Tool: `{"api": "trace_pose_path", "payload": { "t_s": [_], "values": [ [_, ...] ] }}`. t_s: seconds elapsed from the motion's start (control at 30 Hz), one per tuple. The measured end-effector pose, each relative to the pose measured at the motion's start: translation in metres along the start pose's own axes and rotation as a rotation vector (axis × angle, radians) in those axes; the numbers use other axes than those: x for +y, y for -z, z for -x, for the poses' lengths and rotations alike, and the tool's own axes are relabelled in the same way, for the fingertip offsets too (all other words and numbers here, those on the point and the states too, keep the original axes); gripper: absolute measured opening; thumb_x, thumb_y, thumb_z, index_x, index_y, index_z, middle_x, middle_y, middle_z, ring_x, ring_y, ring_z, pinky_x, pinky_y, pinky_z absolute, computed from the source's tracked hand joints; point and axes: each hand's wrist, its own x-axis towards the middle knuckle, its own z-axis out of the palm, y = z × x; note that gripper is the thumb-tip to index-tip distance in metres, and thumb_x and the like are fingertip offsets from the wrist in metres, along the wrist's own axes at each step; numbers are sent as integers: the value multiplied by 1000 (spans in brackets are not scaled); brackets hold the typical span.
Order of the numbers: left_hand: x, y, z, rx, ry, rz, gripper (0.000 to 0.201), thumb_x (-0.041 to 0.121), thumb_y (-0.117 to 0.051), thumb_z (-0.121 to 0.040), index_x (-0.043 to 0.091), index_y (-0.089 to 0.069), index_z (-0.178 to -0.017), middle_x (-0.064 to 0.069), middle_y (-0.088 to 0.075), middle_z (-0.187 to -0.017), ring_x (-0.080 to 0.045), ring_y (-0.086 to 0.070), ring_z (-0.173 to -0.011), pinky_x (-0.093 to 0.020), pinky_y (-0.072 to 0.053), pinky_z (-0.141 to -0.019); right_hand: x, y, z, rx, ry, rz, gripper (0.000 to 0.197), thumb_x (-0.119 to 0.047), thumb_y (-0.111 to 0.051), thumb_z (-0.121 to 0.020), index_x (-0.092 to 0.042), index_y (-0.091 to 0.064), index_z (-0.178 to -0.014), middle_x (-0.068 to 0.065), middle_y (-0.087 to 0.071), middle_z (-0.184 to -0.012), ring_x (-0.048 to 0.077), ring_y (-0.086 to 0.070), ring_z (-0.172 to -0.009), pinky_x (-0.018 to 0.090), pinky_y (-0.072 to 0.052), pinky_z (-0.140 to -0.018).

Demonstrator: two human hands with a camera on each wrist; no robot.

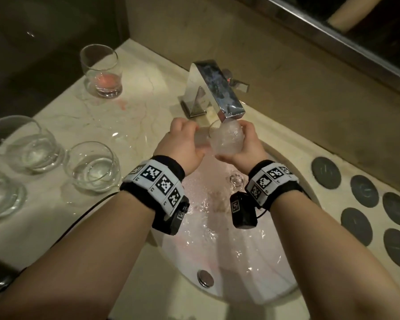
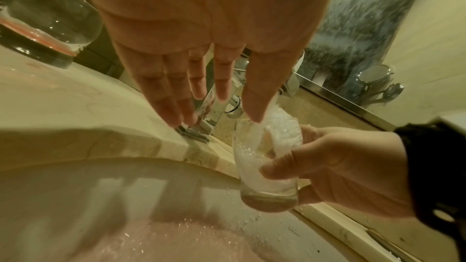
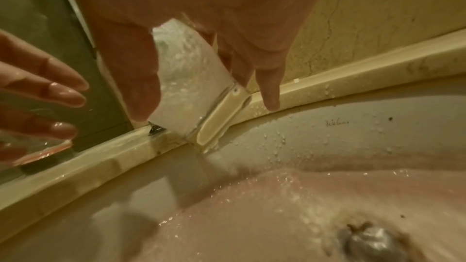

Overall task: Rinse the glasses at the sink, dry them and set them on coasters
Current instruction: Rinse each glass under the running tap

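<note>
A clear glass [image 1: 226, 139] is held under the chrome faucet [image 1: 217, 88], with foamy water churning inside it. My right hand [image 1: 245, 144] grips it around the side, thumb in front [image 2: 277, 168]. In the right wrist view the glass [image 3: 186, 79] sits between thumb and fingers. My left hand [image 1: 183, 142] is beside the glass's mouth with fingers straight [image 2: 176, 87], its thumb tip at the rim in the stream. Pinkish water lies in the sink [image 1: 252, 262]. Several dark round coasters [image 1: 326, 172] sit on the counter to the right.
On the left counter stands a glass with pink liquid [image 1: 102, 70] at the back, and three clear glasses [image 1: 92, 167] nearer me. Pink drips mark the marble. A mirror edge runs along the upper right. The sink's drain [image 1: 204, 278] is close to me.
</note>
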Motion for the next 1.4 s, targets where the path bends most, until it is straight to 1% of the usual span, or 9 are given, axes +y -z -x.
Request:
{"api": "trace_pose_path", "payload": {
  "t_s": [0.07,0.23,0.37,0.53,0.67,0.9,1.0,1.17,1.4],
  "values": [
    [-2,0,3,2,11,11,52,27,-63,-87,13,-41,-132,-5,-26,-140,-25,-51,-115,-36,-42,-100,-1,-1,-1,-5,6,-12,84,-15,-85,-63,-23,-33,-128,3,-49,-125,17,-52,-110,27,-51,-86],
    [-4,1,5,-3,1,-21,53,29,-62,-88,13,-40,-133,-6,-26,-140,-26,-53,-112,-36,-42,-99,-2,-2,-2,-13,-3,0,93,-20,-86,-61,-22,-29,-135,1,-46,-130,17,-49,-115,36,-49,-95],
    [-4,2,5,-5,7,-26,53,30,-62,-88,14,-39,-134,-5,-27,-139,-25,-53,-110,-36,-42,-99,-3,0,-1,-24,23,28,93,-17,-86,-63,-18,-28,-136,4,-45,-132,17,-48,-117,27,-41,-95],
    [-5,2,6,-18,-6,-68,50,26,-60,-89,13,-39,-133,-6,-27,-139,-27,-52,-110,-39,-42,-98,-5,0,2,-47,50,96,93,-19,-87,-61,-18,-30,-135,4,-44,-132,20,-47,-119,39,-44,-100],
    [-5,0,6,-26,-4,-60,49,27,-59,-89,13,-39,-132,-5,-27,-138,-26,-50,-113,-39,-42,-98,-7,4,3,-29,73,149,93,-17,-86,-63,-15,-30,-136,5,-40,-134,18,-43,-121,32,-39,-103],
    [-6,-1,8,-38,-15,-52,48,27,-59,-90,12,-40,-130,-6,-27,-137,-26,-51,-111,-38,-42,-98,1,13,10,-71,26,257,89,-36,-86,-55,-42,-25,-120,-3,-55,-118,28,-55,-111,48,-48,-94],
    [-4,-1,9,-46,-15,-47,49,27,-60,-89,11,-39,-131,-6,-26,-138,-26,-51,-111,-39,-42,-98,-3,25,15,-105,76,458,91,-32,-85,-60,-33,-30,-132,1,-53,-127,27,-50,-118,47,-40,-102],
    [-1,-3,11,-52,-25,-57,48,27,-58,-90,10,-40,-131,-7,-27,-138,-28,-51,-108,-40,-42,-98,-10,36,23,-269,214,1140,84,-37,-75,-69,-29,-28,-139,2,-43,-136,24,-42,-126,51,-6,-117],
    [7,-2,9,-31,-61,-105,45,25,-57,-90,10,-41,-130,-8,-30,-136,-28,-51,-107,-40,-43,-96,-14,40,23,-118,226,1346,77,-26,-70,-70,-26,-30,-136,7,-46,-126,30,-44,-118,51,-13,-112]
  ]
}}
